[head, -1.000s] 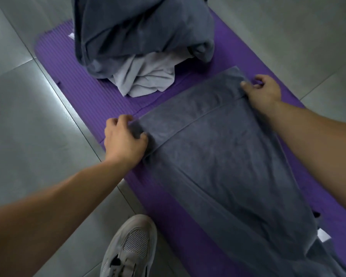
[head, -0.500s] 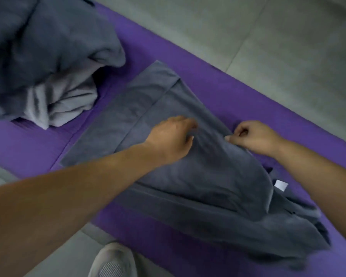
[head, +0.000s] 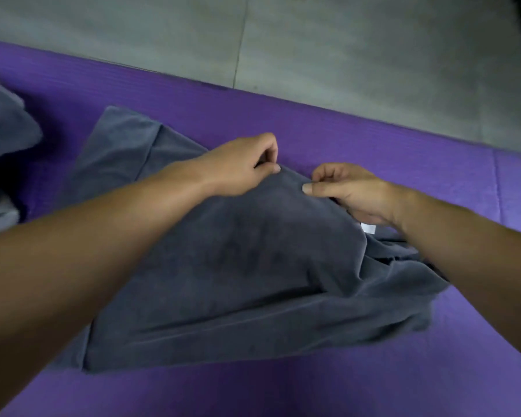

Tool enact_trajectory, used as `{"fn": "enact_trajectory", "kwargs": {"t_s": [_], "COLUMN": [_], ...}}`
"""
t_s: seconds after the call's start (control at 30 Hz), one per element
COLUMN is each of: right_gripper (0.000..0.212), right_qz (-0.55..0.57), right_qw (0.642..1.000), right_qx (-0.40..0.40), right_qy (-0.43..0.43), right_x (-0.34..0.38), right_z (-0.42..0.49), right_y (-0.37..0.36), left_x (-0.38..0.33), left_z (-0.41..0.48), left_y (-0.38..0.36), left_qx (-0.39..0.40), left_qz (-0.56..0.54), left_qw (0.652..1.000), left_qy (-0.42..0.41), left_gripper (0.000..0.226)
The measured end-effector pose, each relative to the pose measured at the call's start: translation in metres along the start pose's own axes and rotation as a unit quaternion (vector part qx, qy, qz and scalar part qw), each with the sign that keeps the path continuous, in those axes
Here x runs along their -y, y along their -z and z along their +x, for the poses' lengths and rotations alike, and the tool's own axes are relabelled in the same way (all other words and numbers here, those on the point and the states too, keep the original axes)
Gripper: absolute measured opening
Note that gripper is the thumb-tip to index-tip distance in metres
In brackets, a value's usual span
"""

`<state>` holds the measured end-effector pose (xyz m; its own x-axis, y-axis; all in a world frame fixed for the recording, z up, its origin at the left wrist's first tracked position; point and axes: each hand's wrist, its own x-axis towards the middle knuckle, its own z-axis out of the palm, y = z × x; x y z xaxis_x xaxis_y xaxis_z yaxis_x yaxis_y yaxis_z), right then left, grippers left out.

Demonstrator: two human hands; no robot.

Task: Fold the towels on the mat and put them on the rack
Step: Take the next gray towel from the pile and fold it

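grey towel [head: 238, 266] on mat [head: 373, 152], edge between pinching fingers [head: 265, 143] of left hand [head: 238, 168], right hand [head: 354, 192]

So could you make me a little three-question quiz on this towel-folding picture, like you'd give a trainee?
1. True or false: both the left hand and the right hand pinch the dark grey towel.
2. What does the towel lie on? A) bare grey floor B) purple mat C) a rack
3. Fill in: the white label shows beside the ____ hand.
Key: 1 true; 2 B; 3 right.
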<state>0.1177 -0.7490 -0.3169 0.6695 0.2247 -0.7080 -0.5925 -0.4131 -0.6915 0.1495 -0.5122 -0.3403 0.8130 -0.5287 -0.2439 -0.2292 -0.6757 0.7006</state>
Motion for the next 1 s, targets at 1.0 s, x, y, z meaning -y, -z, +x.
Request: {"fn": "enact_trajectory", "kwargs": {"t_s": [1.0], "right_gripper": [0.049], "right_qz": [-0.203], "right_qw": [0.978], "right_qx": [0.033], "right_qy": [0.032], "right_x": [-0.028], "right_z": [-0.049], "right_y": [0.130], "left_x": [-0.072], "left_z": [0.040], "left_y": [-0.025], "left_qx": [0.084], "left_qz": [-0.066], "left_qw": [0.994], "left_qy": [0.020], "left_gripper": [0.018]}}
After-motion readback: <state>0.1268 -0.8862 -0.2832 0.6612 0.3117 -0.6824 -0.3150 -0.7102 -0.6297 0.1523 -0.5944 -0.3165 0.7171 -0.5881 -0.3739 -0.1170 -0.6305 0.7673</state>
